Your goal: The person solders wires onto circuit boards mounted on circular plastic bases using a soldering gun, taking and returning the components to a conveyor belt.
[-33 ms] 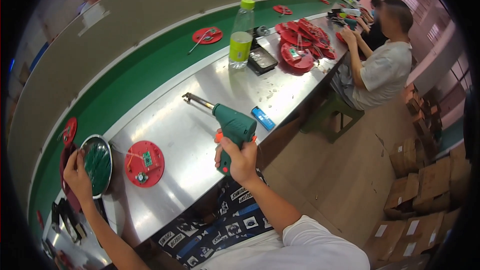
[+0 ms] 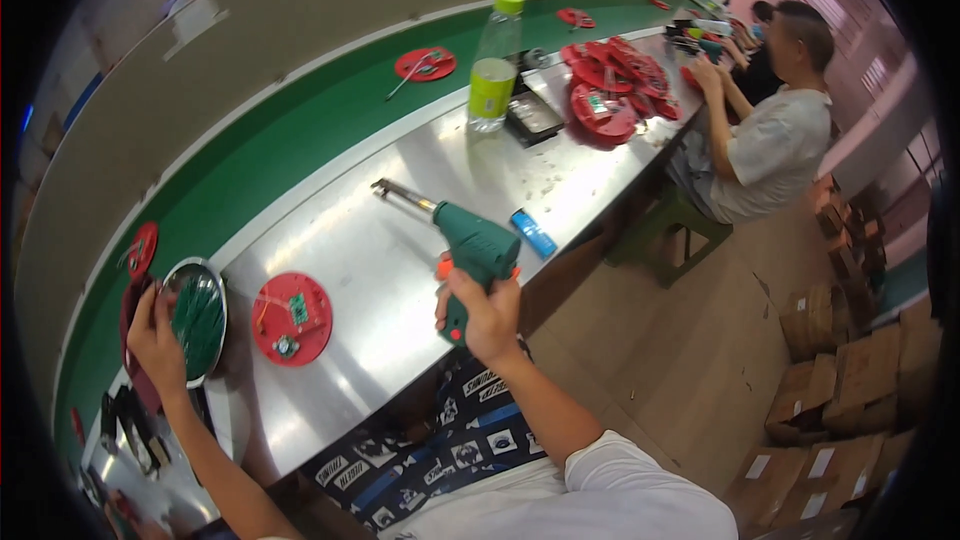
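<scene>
Green tool (image 2: pixel 482 242) clasped in your right hand (image 2: pixel 484 315) points toward ten o'clock, the red disc (image 2: pixel 295 328) nearer your left hand (image 2: pixel 160 348), whose hold is unclear.

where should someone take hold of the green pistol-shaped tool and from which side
Best by its handle, likely from the near right, where the right hand holds it. The green tool has a handle dropping from its body toward the person, suiting a wrapped grip, while the slim metal barrel points away, forward and left.
</scene>
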`<state>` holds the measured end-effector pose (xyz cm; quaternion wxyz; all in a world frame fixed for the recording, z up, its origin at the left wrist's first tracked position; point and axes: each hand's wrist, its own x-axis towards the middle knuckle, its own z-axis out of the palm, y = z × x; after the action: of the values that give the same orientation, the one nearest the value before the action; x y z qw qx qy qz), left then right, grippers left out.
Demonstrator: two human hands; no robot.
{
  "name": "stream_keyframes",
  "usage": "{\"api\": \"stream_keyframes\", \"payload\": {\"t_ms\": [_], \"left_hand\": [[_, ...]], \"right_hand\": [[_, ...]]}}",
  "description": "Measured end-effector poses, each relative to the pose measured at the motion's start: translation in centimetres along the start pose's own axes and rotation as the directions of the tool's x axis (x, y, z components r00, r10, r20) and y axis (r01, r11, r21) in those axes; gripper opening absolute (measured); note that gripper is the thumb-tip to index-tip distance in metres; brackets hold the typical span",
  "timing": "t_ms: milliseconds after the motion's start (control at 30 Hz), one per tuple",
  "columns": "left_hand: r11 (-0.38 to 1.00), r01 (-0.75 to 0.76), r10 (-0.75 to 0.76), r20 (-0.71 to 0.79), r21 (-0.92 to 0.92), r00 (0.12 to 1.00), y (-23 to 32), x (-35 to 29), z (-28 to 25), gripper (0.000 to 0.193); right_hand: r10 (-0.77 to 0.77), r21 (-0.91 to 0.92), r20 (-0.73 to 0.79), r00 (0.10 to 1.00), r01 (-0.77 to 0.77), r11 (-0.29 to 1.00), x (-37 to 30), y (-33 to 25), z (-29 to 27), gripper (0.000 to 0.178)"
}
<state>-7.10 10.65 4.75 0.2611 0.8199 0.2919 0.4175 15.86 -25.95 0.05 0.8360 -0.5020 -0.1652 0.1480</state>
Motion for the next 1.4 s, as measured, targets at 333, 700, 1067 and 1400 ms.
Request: {"api": "stream_keyframes", "payload": {"t_ms": [333, 700, 1067, 1400], "left_hand": [[0.940, -0.034, 0.120, 0.235, -0.339, 0.965, 8.9, -3.4, 6.1, 0.010], [0.960, -0.260, 0.280, 0.460, -0.109, 0.843, 7.8, -4.9, 6.7, 0.018], [0.988, -0.156, 0.146, 0.475, -0.019, 0.868, 7.8, -5.7, 8.1, 0.014], [0.986, -0.152, 0.163, 0.489, -0.062, 0.857, 7.4, -5.4, 7.9, 0.010]], "right_hand": [[-0.020, -0.059, 0.302, 0.953, 0.039, 0.998, -0.6, -0.8, -0.8, 0.035], [0.013, -0.196, 0.625, 0.780, 0.141, 0.970, -0.3, 0.7, -1.3, 0.041], [0.133, -0.242, 0.535, 0.835, 0.000, 0.970, -0.3, -0.5, -0.3, 0.032], [0.157, -0.287, 0.527, 0.835, 0.001, 0.958, -0.1, -0.7, -0.1, 0.025]]}}
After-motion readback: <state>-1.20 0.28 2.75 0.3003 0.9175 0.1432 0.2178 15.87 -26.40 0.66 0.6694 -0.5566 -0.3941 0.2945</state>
